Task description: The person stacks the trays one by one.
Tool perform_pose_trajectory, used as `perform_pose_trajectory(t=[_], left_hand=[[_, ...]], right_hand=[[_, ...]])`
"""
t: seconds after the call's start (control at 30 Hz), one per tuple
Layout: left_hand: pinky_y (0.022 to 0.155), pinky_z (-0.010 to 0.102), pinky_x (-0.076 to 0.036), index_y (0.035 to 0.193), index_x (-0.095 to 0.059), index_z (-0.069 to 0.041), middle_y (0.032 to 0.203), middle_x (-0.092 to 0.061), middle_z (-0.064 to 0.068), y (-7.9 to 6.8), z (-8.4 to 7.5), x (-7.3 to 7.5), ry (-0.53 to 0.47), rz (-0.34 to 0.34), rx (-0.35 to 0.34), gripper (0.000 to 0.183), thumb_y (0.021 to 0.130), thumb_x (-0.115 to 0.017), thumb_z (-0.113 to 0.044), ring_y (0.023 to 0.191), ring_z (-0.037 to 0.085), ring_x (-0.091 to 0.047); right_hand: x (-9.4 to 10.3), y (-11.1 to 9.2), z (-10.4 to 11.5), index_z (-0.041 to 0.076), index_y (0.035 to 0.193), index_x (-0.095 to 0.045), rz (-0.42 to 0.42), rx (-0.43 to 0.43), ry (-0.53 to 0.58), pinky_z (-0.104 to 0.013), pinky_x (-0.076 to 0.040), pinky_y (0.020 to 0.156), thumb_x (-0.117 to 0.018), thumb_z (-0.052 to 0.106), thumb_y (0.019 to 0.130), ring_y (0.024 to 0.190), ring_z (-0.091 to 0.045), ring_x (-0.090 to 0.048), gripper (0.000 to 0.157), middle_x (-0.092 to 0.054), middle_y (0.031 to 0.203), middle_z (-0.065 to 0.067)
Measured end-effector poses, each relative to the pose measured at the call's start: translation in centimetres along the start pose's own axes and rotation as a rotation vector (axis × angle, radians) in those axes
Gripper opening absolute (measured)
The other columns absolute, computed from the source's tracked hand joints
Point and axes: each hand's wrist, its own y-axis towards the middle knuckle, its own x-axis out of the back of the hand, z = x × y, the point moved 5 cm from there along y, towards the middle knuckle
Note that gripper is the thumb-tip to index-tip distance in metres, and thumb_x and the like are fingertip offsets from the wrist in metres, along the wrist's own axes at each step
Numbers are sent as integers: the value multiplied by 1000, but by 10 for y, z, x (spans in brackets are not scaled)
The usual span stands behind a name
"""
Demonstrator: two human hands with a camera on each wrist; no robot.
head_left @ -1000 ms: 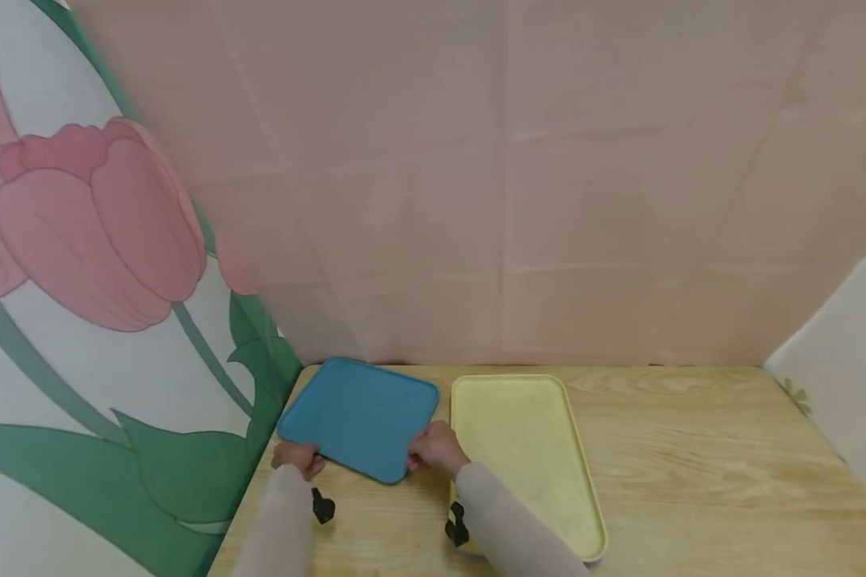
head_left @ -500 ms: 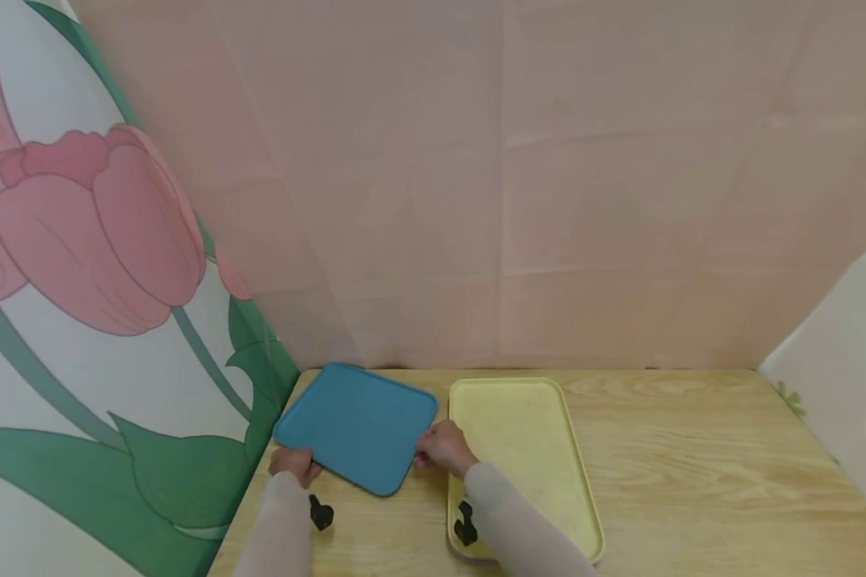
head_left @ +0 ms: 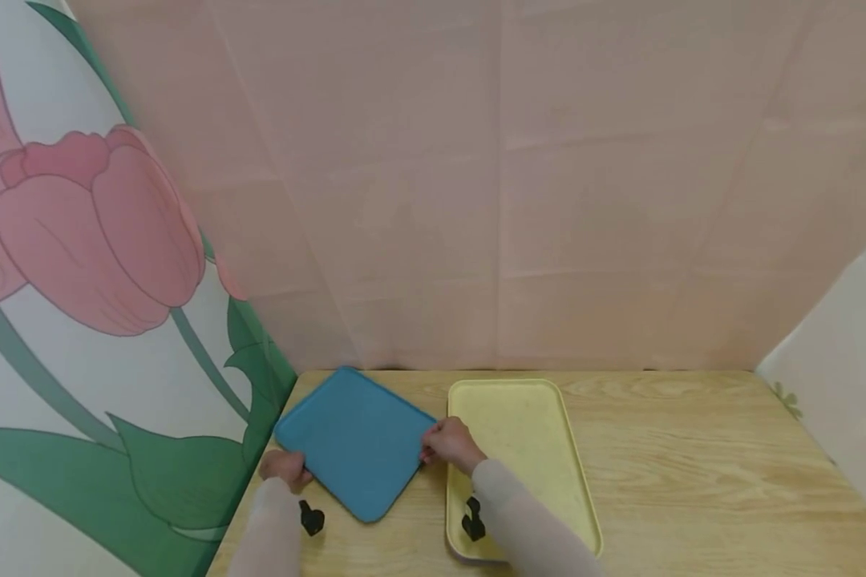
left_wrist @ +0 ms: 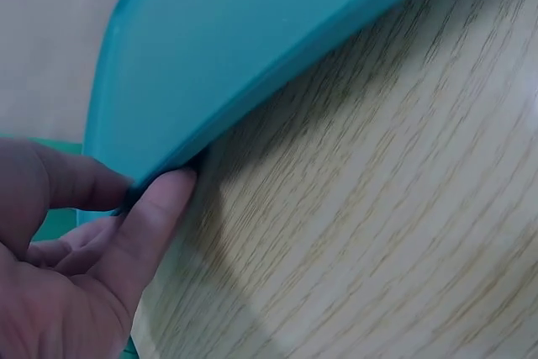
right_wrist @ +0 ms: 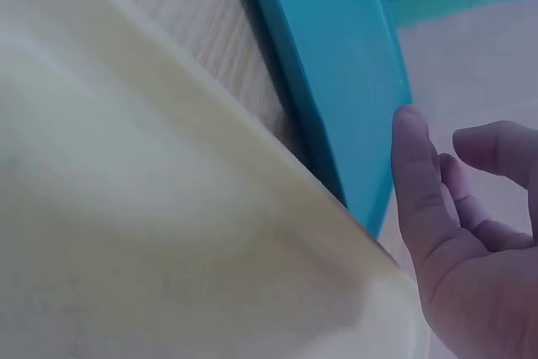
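A shallow blue tray (head_left: 361, 441) lies askew at the left of the table, one corner pointing toward the person. At its left corner, my left hand (head_left: 284, 467) pinches the rim; the left wrist view shows the thumb (left_wrist: 164, 199) and index fingertip right at the edge. My right hand (head_left: 453, 442) is at the tray's right corner. In the right wrist view its thumb (right_wrist: 412, 140) is against the blue edge, with a gap between thumb and index finger. Beside it lies a yellow tray (head_left: 534, 449), partly covered by the right forearm.
Wood-grain table (head_left: 693, 465) extends to the right of the yellow tray. A beige sheet (head_left: 548, 200) hangs along the back edge. The left wall panel (head_left: 101, 232) carries tulip pictures, and a white panel (head_left: 844, 361) stands at the right.
The blue tray has turned clockwise in the head view, its near corner swinging toward the person and left. My left hand has shifted slightly left and nearer; my right hand slightly right.
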Motion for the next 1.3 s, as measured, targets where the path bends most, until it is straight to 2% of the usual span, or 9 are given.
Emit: perform_pose_trajectory(t=[0.13, 0.33, 0.47, 0.6, 0.83, 1.03, 1.17, 1.3], left_hand=[[42, 26, -49, 65, -57, 3, 47, -55, 2, 1, 0, 2, 44, 11, -22, 13, 72, -47, 7, 45, 15, -58], [43, 24, -50, 67, -56, 4, 51, -56, 5, -2, -2, 7, 88, 33, 0, 11, 72, -46, 8, 45, 14, -59], [43, 24, -50, 69, -55, 5, 51, -55, 5, -2, 1, 10, 61, 51, 5, 10, 71, -46, 9, 45, 14, -57], [44, 25, -51, 69, -54, 4, 51, -54, 5, 1, 6, 13, 22, 51, 16, 11, 71, -45, 10, 45, 14, -57], [45, 29, -52, 69, -52, 4, 55, -53, 6, 2, 11, 14, -59, 62, 35, 12, 70, -46, 14, 48, 16, -55], [46, 30, -53, 72, -55, 6, 58, -55, 7, 1, 12, 14, -76, 54, 52, 10, 72, -50, 14, 51, 17, -57], [49, 30, -54, 83, -61, 12, 62, -58, 8, 1, 12, 13, -78, 66, 34, 9, 77, -53, 12, 53, 17, -59], [51, 30, -55, 95, -63, 15, 63, -60, 7, 1, 8, 12, -60, 77, -5, 17, 84, -55, 5, 54, 15, -61]], right_hand=[[6, 1, 3, -12, 91, -68, -24, 38, -38, -41, -62, 69, -63, -4, 86, 68, -27, -72, 11, -70, 73, -15], [14, 5, 4, -8, 91, -70, -72, 69, -117, -36, -61, 65, -66, 0, 87, 69, -25, -71, 9, -68, 74, -11], [16, 7, 6, -4, 93, -72, -109, 113, -242, -31, -57, 64, -72, 6, 86, 71, -18, -65, 12, -68, 79, -7], [16, 6, 9, -6, 99, -72, -122, 158, -313, -32, -57, 70, -73, 8, 87, 78, -18, -63, 19, -71, 88, -10], [10, 7, 9, -8, 106, -72, -27, 189, -330, -34, -57, 73, -72, 8, 89, 87, -22, -65, 24, -72, 99, -14], [7, 7, 4, -5, 103, -74, 4, 192, -305, -29, -57, 67, -74, 7, 88, 81, -17, -65, 19, -72, 96, -12], [7, 6, 3, -4, 103, -75, 37, 175, -276, -28, -56, 62, -74, 6, 88, 77, -15, -64, 17, -72, 96, -11], [9, 2, 3, -3, 101, -76, 68, 161, -265, -28, -56, 59, -73, 5, 89, 74, -18, -66, 14, -72, 93, -10]])
